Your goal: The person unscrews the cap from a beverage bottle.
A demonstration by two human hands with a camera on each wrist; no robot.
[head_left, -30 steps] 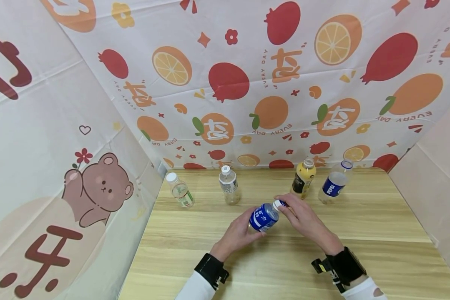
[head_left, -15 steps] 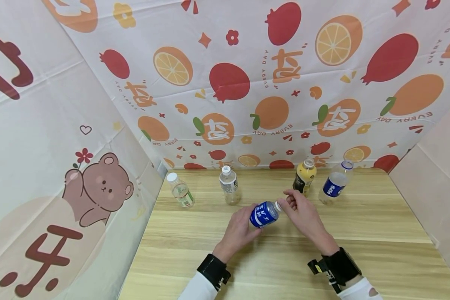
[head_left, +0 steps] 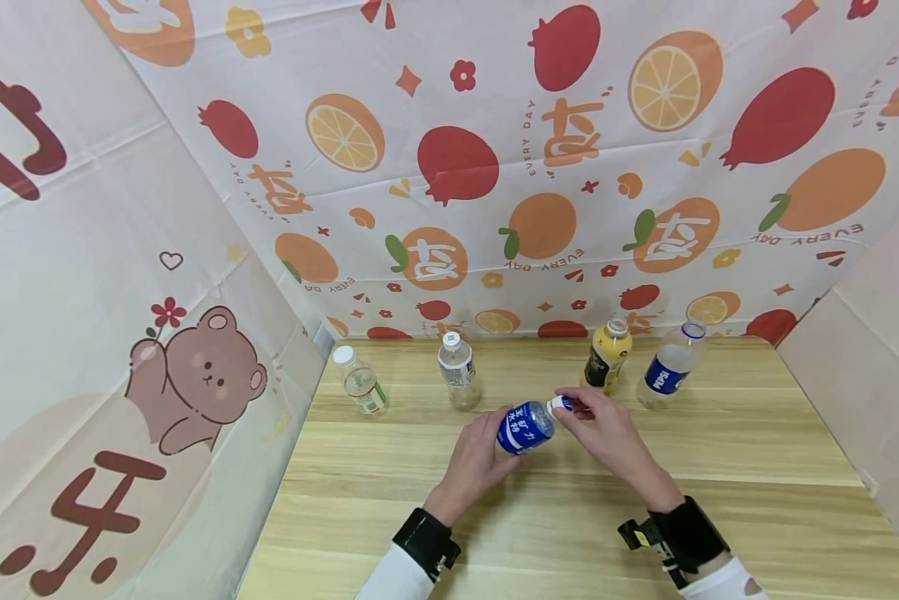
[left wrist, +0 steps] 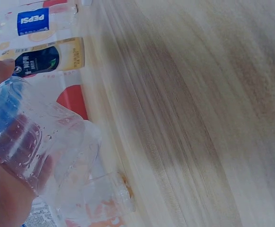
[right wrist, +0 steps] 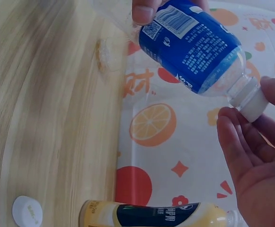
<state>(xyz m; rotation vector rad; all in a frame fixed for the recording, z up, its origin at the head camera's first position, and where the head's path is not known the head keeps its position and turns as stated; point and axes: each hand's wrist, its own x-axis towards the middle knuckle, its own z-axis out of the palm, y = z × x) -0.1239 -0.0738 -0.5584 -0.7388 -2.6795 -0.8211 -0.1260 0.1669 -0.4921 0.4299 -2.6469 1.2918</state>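
My left hand [head_left: 473, 457] grips a clear plastic bottle with a blue label [head_left: 522, 428]. The bottle is tilted over the table, its neck pointing up to the right. At its mouth is a white cap [right wrist: 253, 100], pinched between the thumb and fingers of my right hand [head_left: 606, 433]. In the left wrist view, the clear lower part of the bottle [left wrist: 42, 137] shows droplets inside. Close behind my right hand stands a yellow bottle with a dark label [head_left: 605, 358], uncapped.
A Pepsi bottle [head_left: 666, 371] without a cap stands at the back right of the wooden table [head_left: 389, 517]. Two clear capped bottles, one green-labelled [head_left: 362, 385] and one white-labelled [head_left: 459, 375], stand back left. A loose white cap [right wrist: 27, 212] lies on the tabletop. A fruit-print cloth [head_left: 494, 233] hangs behind.
Half a second ago my right fingers were curled back beside the cap; they now pinch it again. The held bottle has shifted slightly left. The standing bottles have not moved.
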